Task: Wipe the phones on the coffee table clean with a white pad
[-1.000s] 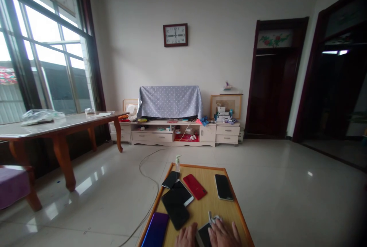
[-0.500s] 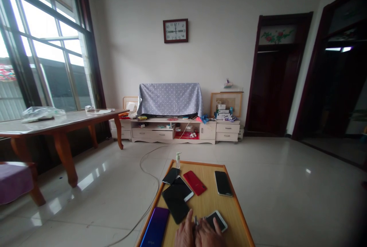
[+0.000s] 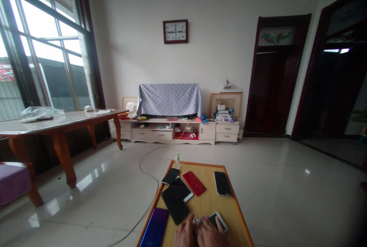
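My left hand (image 3: 184, 233) is at the table's near end, its fingers bent and close together beside my right hand (image 3: 211, 234). What its fingers hold, if anything, is hidden. A small, crumpled whitish piece, like tissue or cloth (image 3: 197, 221), shows at the fingertips of my right hand, between both hands. A white phone with a dark screen (image 3: 223, 219) lies partly under my right hand, one finger across it. Left of my hands lie a black phone (image 3: 175, 207) and a blue-purple phone (image 3: 155, 226).
The small wooden table (image 3: 239, 210) also bears a red phone (image 3: 195, 183), a dark-screened phone (image 3: 223, 184), a white phone (image 3: 187, 192), a smaller black phone (image 3: 170, 176) and a pump bottle (image 3: 177, 161). A cable (image 3: 158, 178) runs along the floor left of the table.
My left index finger has bent down from its more stretched pose. My right hand has shifted slightly and covers more of the white phone. The whitish piece shows more between the hands.
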Demonstrator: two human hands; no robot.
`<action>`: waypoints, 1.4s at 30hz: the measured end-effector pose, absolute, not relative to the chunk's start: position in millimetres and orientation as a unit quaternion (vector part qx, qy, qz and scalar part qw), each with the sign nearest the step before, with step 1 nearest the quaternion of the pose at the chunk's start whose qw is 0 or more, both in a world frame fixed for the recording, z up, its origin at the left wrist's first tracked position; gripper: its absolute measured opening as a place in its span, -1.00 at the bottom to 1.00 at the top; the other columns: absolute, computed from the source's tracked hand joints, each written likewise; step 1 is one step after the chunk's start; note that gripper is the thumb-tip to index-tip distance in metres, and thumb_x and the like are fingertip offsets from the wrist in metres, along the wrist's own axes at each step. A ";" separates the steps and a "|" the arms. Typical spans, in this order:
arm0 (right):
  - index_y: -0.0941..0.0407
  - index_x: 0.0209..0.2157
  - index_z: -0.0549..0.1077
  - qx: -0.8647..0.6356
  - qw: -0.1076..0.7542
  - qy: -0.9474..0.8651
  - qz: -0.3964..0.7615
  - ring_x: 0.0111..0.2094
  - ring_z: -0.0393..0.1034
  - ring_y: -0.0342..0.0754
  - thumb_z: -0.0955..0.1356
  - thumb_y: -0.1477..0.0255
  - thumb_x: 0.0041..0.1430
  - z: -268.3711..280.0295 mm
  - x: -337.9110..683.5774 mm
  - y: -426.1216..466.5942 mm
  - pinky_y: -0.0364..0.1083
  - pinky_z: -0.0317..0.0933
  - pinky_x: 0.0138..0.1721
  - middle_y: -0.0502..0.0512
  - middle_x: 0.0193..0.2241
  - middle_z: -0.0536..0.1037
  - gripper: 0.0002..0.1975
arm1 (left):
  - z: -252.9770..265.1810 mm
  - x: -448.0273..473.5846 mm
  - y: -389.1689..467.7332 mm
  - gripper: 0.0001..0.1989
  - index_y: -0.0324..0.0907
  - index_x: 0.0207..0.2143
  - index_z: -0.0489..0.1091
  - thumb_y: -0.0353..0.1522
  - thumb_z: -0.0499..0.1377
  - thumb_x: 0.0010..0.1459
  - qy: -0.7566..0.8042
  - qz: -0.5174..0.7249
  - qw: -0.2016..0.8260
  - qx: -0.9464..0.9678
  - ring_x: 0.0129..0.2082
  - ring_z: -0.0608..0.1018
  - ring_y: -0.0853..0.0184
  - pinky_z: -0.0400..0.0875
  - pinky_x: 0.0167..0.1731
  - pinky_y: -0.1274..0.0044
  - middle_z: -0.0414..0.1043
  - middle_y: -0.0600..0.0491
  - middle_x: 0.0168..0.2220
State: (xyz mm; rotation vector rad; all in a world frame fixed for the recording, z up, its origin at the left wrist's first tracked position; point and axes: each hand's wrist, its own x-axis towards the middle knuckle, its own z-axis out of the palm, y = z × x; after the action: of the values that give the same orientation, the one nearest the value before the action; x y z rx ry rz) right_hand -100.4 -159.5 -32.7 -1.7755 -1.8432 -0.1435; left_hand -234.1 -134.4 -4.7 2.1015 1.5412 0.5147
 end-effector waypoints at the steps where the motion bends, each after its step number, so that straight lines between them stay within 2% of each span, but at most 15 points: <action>1: -0.16 -0.13 0.63 -0.669 0.286 -0.684 -0.050 0.05 0.49 0.08 0.18 0.42 0.27 -30.7 -102.1 -157.2 0.20 0.07 0.28 0.01 -0.03 0.61 -0.59 | -5.2 -233.8 -134.2 -0.31 -0.19 0.32 0.18 -0.20 -0.01 0.14 0.566 0.189 0.242 0.765 0.17 0.44 0.11 0.33 0.10 0.39 0.48 -0.12 0.13; 7: -0.15 -0.06 0.61 -0.657 0.272 -0.703 -0.022 0.09 0.46 0.12 0.22 0.39 0.26 -24.5 -82.4 -161.3 0.19 0.08 0.28 0.04 0.03 0.57 -0.62 | -6.4 -232.2 -135.0 -0.30 -0.18 0.31 0.20 -0.21 0.02 0.10 0.570 0.197 0.242 0.760 0.15 0.46 0.11 0.33 0.10 0.39 0.50 -0.09 0.11; 10: -0.10 0.03 0.56 -0.661 0.232 -0.714 -0.009 0.13 0.42 0.13 0.17 0.33 0.33 -7.3 -53.8 -162.5 0.24 0.06 0.28 0.10 0.08 0.54 -0.59 | -4.9 -233.9 -139.9 -0.14 -0.26 0.33 0.15 -0.19 0.14 -0.04 0.549 0.210 0.233 0.775 0.17 0.43 0.04 0.31 0.11 0.38 0.48 -0.15 0.13; 13: -0.01 0.04 0.56 -0.694 0.217 -0.685 -0.038 0.13 0.41 0.19 0.13 0.27 0.36 -0.8 -47.4 -159.2 0.31 0.04 0.26 0.19 0.07 0.54 -0.55 | -2.7 -235.9 -142.8 0.00 -0.33 0.35 0.10 -0.19 0.22 -0.18 0.528 0.217 0.230 0.789 0.18 0.41 -0.01 0.29 0.13 0.37 0.44 -0.20 0.15; 17: -0.07 -0.04 0.60 -0.661 0.242 -0.708 -0.059 0.07 0.47 0.14 0.22 0.33 0.29 -23.6 -84.1 -158.5 0.17 0.08 0.27 0.11 0.02 0.58 -0.64 | -2.3 -235.4 -138.3 -0.19 -0.25 0.32 0.17 -0.14 0.10 0.01 0.553 0.203 0.251 0.768 0.17 0.43 0.06 0.31 0.11 0.39 0.46 -0.18 0.14; 19: -0.09 -0.07 0.62 -0.663 0.256 -0.701 -0.051 0.07 0.47 0.11 0.22 0.39 0.27 -30.6 -98.4 -161.1 0.15 0.01 0.31 0.06 0.00 0.60 -0.63 | -3.9 -233.7 -135.5 -0.23 -0.21 0.30 0.21 -0.11 0.06 0.05 0.558 0.202 0.263 0.761 0.14 0.46 0.08 0.33 0.10 0.39 0.48 -0.17 0.12; 23: -0.07 0.07 0.53 -0.674 0.209 -0.708 0.011 0.19 0.35 0.10 0.12 0.37 0.35 -6.8 -82.1 -165.3 0.24 -0.17 0.36 0.08 0.13 0.50 -0.54 | -5.8 -230.8 -137.0 -0.05 -0.29 0.31 0.18 -0.13 0.18 -0.16 0.551 0.208 0.241 0.771 0.17 0.43 -0.02 0.33 0.12 0.33 0.45 -0.23 0.13; 26: 0.08 0.15 0.47 -0.725 0.161 -0.669 0.015 0.25 0.26 0.18 0.08 0.29 0.37 14.3 -63.4 -165.4 0.31 -0.23 0.36 0.22 0.19 0.43 -0.49 | -1.9 -230.7 -141.3 0.03 -0.31 0.31 0.17 -0.20 0.21 -0.30 0.547 0.203 0.228 0.780 0.18 0.40 -0.08 0.34 0.11 0.32 0.44 -0.22 0.15; 28: 0.10 0.17 0.45 -0.735 0.147 -0.661 0.024 0.26 0.25 0.20 0.10 0.27 0.36 12.3 -67.1 -165.9 0.29 -0.20 0.35 0.24 0.21 0.40 -0.48 | 2.7 -231.5 -142.8 -0.04 -0.27 0.30 0.19 -0.19 0.19 -0.23 0.547 0.207 0.229 0.778 0.18 0.41 -0.03 0.34 0.11 0.34 0.45 -0.19 0.15; 33: -0.05 0.05 0.55 -0.696 0.187 -0.693 0.028 0.20 0.34 0.13 0.16 0.39 0.30 -19.4 -98.2 -172.7 0.19 -0.16 0.37 0.09 0.14 0.48 -0.56 | 8.9 -231.7 -141.1 -0.32 -0.17 0.25 0.28 -0.18 0.01 0.07 0.572 0.200 0.252 0.755 0.14 0.47 0.12 0.34 0.10 0.37 0.48 -0.13 0.12; 36: -0.10 0.07 0.53 -0.689 0.183 -0.700 0.034 0.21 0.33 0.13 0.15 0.36 0.32 -10.7 -85.9 -175.7 0.25 -0.18 0.37 0.05 0.15 0.47 -0.56 | 4.1 -231.7 -141.8 -0.24 -0.23 0.26 0.26 -0.15 0.08 0.00 0.557 0.218 0.240 0.765 0.17 0.45 0.06 0.34 0.11 0.33 0.48 -0.18 0.12; 40: 0.01 0.16 0.46 -0.729 0.168 -0.663 0.026 0.25 0.26 0.22 0.10 0.27 0.36 13.0 -59.8 -174.6 0.38 -0.17 0.32 0.18 0.20 0.41 -0.50 | -3.5 -233.7 -143.8 -0.03 -0.32 0.30 0.19 -0.18 0.20 -0.23 0.522 0.233 0.227 0.788 0.17 0.42 -0.02 0.35 0.12 0.33 0.44 -0.23 0.15; 42: 0.03 0.14 0.48 -0.736 0.170 -0.655 0.021 0.24 0.26 0.24 0.11 0.26 0.35 8.2 -65.6 -173.6 0.39 -0.14 0.32 0.20 0.19 0.42 -0.51 | -4.5 -234.1 -142.9 -0.06 -0.28 0.30 0.20 -0.19 0.19 -0.21 0.525 0.228 0.228 0.788 0.17 0.43 0.00 0.35 0.11 0.33 0.44 -0.22 0.15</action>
State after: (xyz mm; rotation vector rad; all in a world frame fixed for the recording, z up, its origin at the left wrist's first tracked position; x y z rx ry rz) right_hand -65.6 -173.6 8.2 -2.0899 -1.8612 0.0605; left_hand -234.1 -142.9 -4.5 2.1696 1.4453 0.6290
